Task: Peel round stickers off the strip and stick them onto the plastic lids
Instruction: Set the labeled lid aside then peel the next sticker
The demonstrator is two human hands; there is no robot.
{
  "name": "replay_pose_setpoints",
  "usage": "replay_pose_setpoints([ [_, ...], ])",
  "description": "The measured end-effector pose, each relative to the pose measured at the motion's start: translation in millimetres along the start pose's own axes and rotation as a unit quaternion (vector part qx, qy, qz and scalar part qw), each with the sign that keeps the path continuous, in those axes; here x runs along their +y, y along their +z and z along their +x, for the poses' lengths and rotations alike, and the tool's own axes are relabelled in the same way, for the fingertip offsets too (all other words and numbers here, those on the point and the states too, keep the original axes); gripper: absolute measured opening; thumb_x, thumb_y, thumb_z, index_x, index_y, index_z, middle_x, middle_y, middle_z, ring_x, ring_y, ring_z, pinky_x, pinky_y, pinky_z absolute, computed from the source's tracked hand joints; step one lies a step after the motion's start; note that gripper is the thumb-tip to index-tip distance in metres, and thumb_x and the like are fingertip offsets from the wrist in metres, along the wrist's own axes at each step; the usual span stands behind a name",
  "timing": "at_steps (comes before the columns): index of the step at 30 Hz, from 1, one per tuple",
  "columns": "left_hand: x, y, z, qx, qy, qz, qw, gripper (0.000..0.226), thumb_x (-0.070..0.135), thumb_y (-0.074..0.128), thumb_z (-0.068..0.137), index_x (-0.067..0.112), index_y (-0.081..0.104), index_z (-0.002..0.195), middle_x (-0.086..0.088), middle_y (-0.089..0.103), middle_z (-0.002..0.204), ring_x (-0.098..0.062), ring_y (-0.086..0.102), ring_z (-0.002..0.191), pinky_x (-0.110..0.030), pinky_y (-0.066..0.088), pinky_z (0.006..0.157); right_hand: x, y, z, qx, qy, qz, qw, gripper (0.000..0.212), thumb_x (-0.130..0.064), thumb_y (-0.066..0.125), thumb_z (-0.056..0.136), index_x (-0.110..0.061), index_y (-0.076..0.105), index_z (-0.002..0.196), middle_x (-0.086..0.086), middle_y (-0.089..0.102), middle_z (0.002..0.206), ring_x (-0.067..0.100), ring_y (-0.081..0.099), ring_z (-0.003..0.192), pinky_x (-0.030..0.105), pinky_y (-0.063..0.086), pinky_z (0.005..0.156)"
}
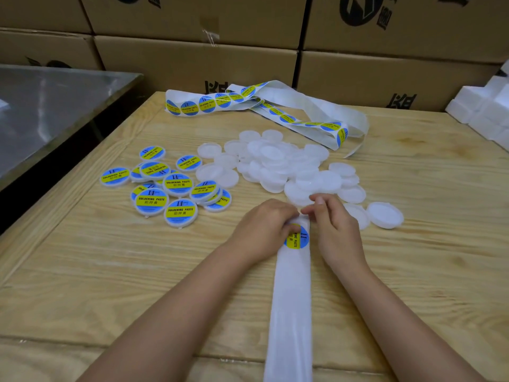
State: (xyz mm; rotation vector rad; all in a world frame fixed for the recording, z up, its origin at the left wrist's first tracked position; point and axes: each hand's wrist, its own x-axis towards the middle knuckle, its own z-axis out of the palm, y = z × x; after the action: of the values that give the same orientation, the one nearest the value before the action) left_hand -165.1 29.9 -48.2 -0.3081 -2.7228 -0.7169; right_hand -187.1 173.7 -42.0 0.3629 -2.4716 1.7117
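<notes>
Curling the fingers (283, 216) of the left hand (261, 230) over the left edge of the strip (290, 299), gripping it and partly covering a round sticker (300, 238). Pinching at the strip's top edge, right above that sticker, with the bent fingertips (308, 212) of the right hand (334, 227). Holding the blue and yellow sticker face up between both hands, on its white backing. Trailing the bare strip flat down the wooden table (82, 271) toward the near edge. Working right beside a heap of plain lids (275, 164), with the right hand overlapping its nearest ones. Leaving a cluster of stickered lids (165, 188) lying to the left, apart from the hands. Facing, farther back, a loose coil of sticker strip (209, 104) and stacked cardboard boxes (192, 59).
</notes>
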Motion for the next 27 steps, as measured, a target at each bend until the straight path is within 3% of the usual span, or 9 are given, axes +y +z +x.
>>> replay_pose_setpoints([
  [4,-3.0,-3.4,-0.1,-0.02,0.013,0.008,1.0,0.023,0.024,0.06,0.087,0.011,0.066,0.105,-0.003,0.067,0.108,-0.021,0.055,0.104,-0.036,0.042,0.087,0.0,-0.5,-0.7,-0.037,-0.014,-0.059,0.997,0.02,-0.028,0.038,0.099,-0.023,0.057,0.104,-0.007,0.07,0.084,-0.015,0.056,0.078,0.004,0.039,0.065],
  [8,-4.6,-11.4,-4.0,-0.034,0.02,-0.02,0.999,0.03,0.028,0.064,0.084,0.02,0.065,0.113,-0.002,0.068,0.105,-0.019,0.057,0.098,-0.033,0.044,0.082,-0.1,-3.7,2.2,-0.043,-0.059,-0.122,0.99,0.027,-0.023,0.038,0.1,-0.007,0.059,0.095,-0.008,0.069,0.08,0.002,0.057,0.075,0.013,0.039,0.068],
  [14,-6.0,-15.0,-5.4,-0.049,0.035,-0.022,0.998,0.026,0.03,0.07,0.081,0.014,0.069,0.101,0.002,0.066,0.115,-0.015,0.054,0.108,-0.021,0.036,0.087,1.4,-3.6,1.4,-0.055,-0.052,-0.132,0.988,0.027,-0.026,0.037,0.1,-0.012,0.059,0.092,-0.013,0.067,0.08,0.001,0.057,0.079,0.006,0.037,0.067],
  [18,-3.4,-17.2,-4.2,-0.035,0.054,-0.015,0.998,0.021,0.025,0.07,0.081,0.012,0.069,0.098,0.001,0.068,0.103,-0.019,0.056,0.098,-0.029,0.039,0.086,1.1,-2.5,-0.4,-0.052,-0.079,-0.159,0.983,0.03,-0.026,0.038,0.1,-0.012,0.063,0.091,-0.013,0.065,0.079,0.005,0.058,0.079,0.017,0.041,0.068],
  [20,-2.8,-19.2,-4.8,-0.013,0.079,0.003,0.997,0.02,0.023,0.072,0.078,0.013,0.07,0.096,0.003,0.069,0.091,-0.019,0.058,0.089,-0.026,0.036,0.085,1.3,-2.1,-0.7,-0.054,-0.086,-0.174,0.979,0.031,-0.029,0.04,0.099,-0.015,0.066,0.09,-0.013,0.065,0.079,0.01,0.061,0.08,0.025,0.043,0.07],
  [24,-2.9,-22.0,-7.7,0.04,0.13,0.053,0.989,0.014,0.018,0.073,0.073,0.011,0.072,0.085,-0.002,0.068,0.076,-0.024,0.062,0.078,-0.031,0.034,0.092,1.7,-1.4,-0.2,-0.051,-0.077,-0.17,0.981,0.04,-0.039,0.035,0.097,-0.018,0.068,0.087,-0.014,0.067,0.081,0.011,0.061,0.082,0.028,0.044,0.074],
  [27,-4.5,-23.3,-8.4,0.057,0.186,0.068,0.979,0.002,0.009,0.071,0.07,0.008,0.071,0.072,-0.003,0.068,0.075,-0.025,0.062,0.071,-0.037,0.043,0.08,2.1,-1.4,-0.2,-0.048,-0.063,-0.161,0.984,0.04,-0.04,0.034,0.097,-0.018,0.067,0.088,-0.013,0.069,0.083,0.012,0.062,0.086,0.034,0.047,0.079],
])
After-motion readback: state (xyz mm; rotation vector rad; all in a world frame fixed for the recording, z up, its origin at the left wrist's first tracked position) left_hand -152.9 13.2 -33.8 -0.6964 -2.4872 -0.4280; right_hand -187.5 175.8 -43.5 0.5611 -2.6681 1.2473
